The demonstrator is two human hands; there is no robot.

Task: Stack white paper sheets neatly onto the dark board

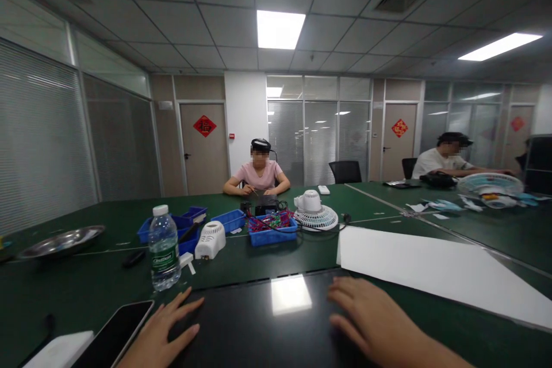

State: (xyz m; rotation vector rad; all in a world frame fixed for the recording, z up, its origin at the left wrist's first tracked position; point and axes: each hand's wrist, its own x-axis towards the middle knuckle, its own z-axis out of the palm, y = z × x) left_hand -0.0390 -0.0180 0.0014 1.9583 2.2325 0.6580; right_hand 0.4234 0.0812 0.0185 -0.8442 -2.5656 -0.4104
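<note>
Lying at six o'clock in the head view, the black panel is between the left hand, fingers widely spread, and the right hand, fingers loosely bent, both grasping nothing, with phone at nine, bottle at ten, blue tray at twelve and white board at two around it.

Open lane: the middle of the black panel, between left hand and right hand, leading past the panel's far edge onto a bare strip of tabletop. Obstacles: upright bottle near the panel's far left corner; white housing and blue wire tray beyond the far edge; white board by the far right corner.
</note>
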